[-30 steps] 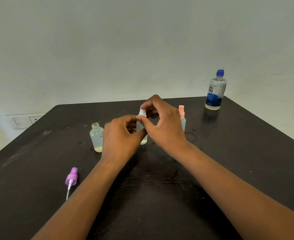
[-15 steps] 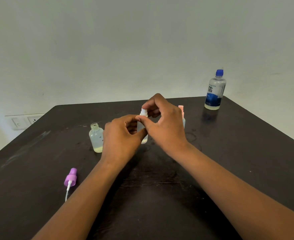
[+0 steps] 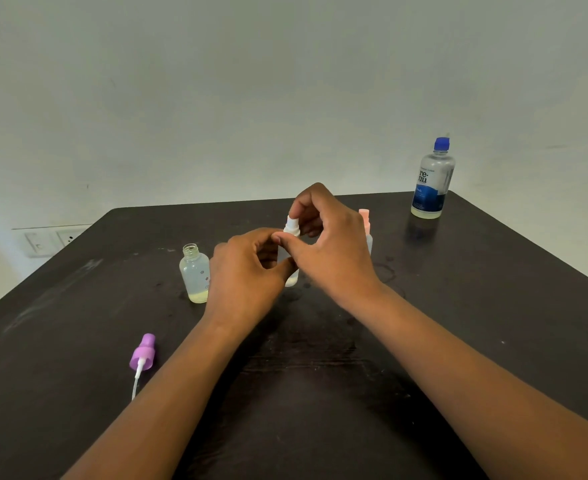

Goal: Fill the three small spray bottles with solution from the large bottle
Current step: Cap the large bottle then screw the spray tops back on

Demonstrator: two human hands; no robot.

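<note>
At the middle of the dark table (image 3: 493, 323) my left hand (image 3: 247, 271) grips the body of a small clear spray bottle (image 3: 292, 279). My right hand (image 3: 334, 251) pinches its white spray cap (image 3: 292, 226) between thumb and fingers. An uncapped small bottle (image 3: 194, 273) with a little yellowish liquid stands just left of my left hand. Its purple spray cap (image 3: 142, 353) with a white tube lies on the table at the front left. A pink-capped small bottle (image 3: 366, 230) stands behind my right hand, mostly hidden. The large bottle (image 3: 433, 180) with a blue cap stands at the far right corner.
A white wall rises behind the table, with a switch and socket plate (image 3: 48, 240) low on the left. Damp ring marks (image 3: 388, 271) show on the table right of my right hand.
My right hand's fingers have shifted slightly round the white cap. The bottles on the table have not moved.
</note>
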